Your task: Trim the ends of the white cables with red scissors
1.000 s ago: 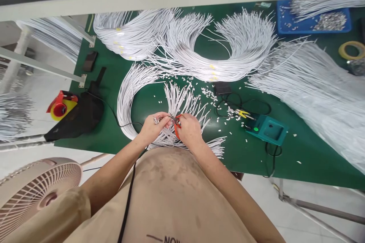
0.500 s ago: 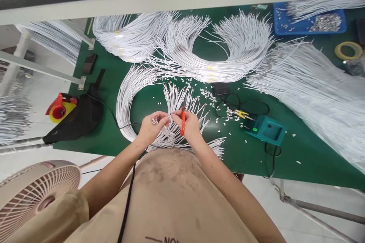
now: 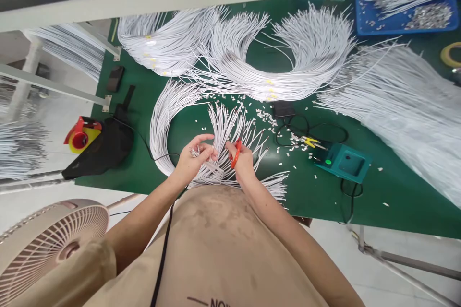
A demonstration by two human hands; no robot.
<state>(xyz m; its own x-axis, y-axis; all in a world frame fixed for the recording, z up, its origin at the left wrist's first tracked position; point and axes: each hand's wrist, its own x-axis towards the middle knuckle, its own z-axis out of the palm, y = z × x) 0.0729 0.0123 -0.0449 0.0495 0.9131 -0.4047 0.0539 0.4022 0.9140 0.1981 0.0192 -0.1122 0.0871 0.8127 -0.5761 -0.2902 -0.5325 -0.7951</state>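
White wires [image 3: 225, 129] with dark tips fan out on the green table in front of me. Over their left side, my left hand [image 3: 194, 156] is curled around several white wire ends, with thumb and forefinger near each other. Metal-looking tips show in its palm. My right hand [image 3: 242, 160] holds an orange-handled tool [image 3: 236, 153] against its palm; the tool's working end is hidden, so its kind is unclear. Thumb and forefinger of that hand touch or hover just above the fanned wires. A curved wire bundle [image 3: 160, 129] lies left of my hands.
Larger wire bundles [image 3: 281, 84] lie along the back. White scraps [image 3: 266, 117] are scattered near yellow-handled pliers [image 3: 311, 142] and a teal device [image 3: 344, 163]. A blue tray [image 3: 382, 26] stands back right, a tape dispenser [image 3: 81, 138] at left, and a fan [image 3: 65, 249] lower left.
My hands have moved apart; before, their fingertips met over the wires. The right hand has gone slightly right, and the orange tool has tilted. The whole view has shifted a little.
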